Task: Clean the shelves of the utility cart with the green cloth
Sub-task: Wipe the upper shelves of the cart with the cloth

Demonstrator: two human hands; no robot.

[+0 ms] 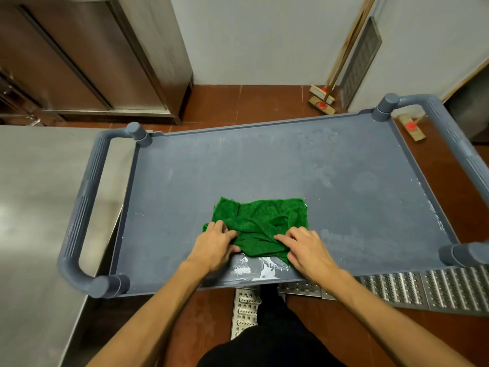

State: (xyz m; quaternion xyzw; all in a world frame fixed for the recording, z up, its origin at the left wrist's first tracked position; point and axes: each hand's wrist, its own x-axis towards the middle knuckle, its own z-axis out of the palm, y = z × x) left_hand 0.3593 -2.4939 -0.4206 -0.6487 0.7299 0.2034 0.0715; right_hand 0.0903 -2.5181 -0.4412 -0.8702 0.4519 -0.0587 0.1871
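The green cloth lies crumpled on the top shelf of the grey utility cart, near its front edge. My left hand grips the cloth's left part, with fingers curled into a fold and the thumb under it. My right hand presses on the cloth's right part with fairly straight fingers. The cloth bunches up between the two hands. A wet, shiny patch shows on the shelf just in front of the cloth. Pale smears mark the shelf's far right area. The lower shelves are hidden under the top one.
A steel table stands against the cart's left handle. Brooms lean on the wall behind, and a brush lies by the right handle. A metal floor grate runs under the cart's front. A steel cabinet stands at the back left.
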